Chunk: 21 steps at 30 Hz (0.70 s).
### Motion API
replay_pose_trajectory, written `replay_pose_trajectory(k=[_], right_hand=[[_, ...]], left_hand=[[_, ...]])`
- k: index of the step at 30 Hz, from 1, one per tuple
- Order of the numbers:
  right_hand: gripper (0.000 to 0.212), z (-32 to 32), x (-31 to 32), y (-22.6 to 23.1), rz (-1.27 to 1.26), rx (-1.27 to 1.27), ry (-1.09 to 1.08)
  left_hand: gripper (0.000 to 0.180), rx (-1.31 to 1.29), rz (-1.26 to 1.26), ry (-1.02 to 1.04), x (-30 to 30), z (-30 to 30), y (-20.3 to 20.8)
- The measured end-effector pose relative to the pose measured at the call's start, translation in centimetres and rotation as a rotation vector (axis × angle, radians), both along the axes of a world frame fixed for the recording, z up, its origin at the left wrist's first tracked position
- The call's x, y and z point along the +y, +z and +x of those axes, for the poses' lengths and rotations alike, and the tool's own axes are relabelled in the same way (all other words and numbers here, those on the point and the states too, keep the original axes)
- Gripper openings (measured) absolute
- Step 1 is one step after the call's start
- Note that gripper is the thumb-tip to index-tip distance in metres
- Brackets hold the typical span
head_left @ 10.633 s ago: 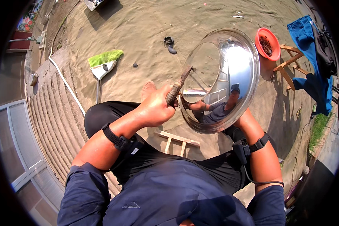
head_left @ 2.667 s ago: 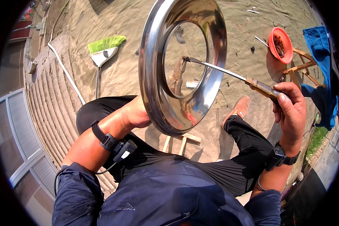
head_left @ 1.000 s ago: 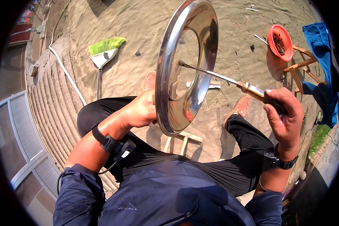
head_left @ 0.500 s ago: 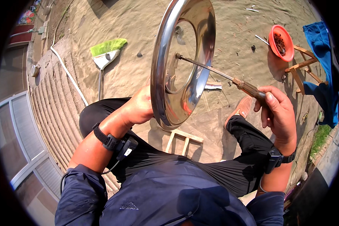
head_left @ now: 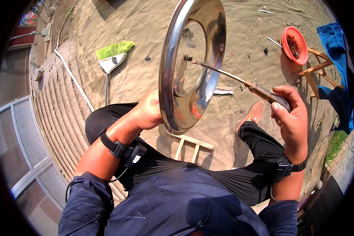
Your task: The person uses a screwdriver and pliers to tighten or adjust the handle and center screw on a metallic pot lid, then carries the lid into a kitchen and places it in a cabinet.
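A shiny steel pot lid [head_left: 170, 74] with a see-through middle stands nearly on edge in front of me. My left hand [head_left: 147, 112] grips it at the lower left of the rim, its fingers hidden behind the metal. In my right hand [head_left: 290, 112] is a screwdriver [head_left: 260, 91] with a brownish handle, held between thumb and fingers at the handle's end. Its long shaft crosses the lid's near face. The tip meets a small dark fitting [head_left: 188, 58] at the middle of the lid.
A low wooden stool [head_left: 194, 143] sits between my legs. At left lies a green-bristled broom [head_left: 114, 57], with a pale hose [head_left: 70, 72] beyond. On the right are a red bowl [head_left: 295, 45] of small rusty bits, a wooden stand [head_left: 318, 67] and blue cloth [head_left: 334, 47].
My right fingers have shifted on the screwdriver handle: the thumb is lower and the index finger reaches over the top. The lid has hardly moved.
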State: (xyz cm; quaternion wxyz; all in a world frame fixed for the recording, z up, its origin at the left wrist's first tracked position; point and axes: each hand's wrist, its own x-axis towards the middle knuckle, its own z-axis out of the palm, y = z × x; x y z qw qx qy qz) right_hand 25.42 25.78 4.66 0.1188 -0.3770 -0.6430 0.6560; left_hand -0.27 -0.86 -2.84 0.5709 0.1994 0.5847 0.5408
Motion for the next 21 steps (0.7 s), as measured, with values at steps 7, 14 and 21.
replay_pose_trajectory(k=[7,14,21], right_hand=[[0.028,-0.2,0.5,-0.4,-0.231,-0.032,-0.029],[0.028,-0.1,0.5,-0.6,-0.266,-0.04,-0.014],[0.026,0.0,0.1,-0.5,-0.135,-0.028,-0.023]], left_hand=[[0.046,-0.184,-0.057,-0.005,-0.3,-0.6,-1.2],[0.045,-0.15,-0.063,0.014,-0.2,-0.4,-0.8],[0.042,0.523,0.211,-0.129,0.3,-0.4,0.5]])
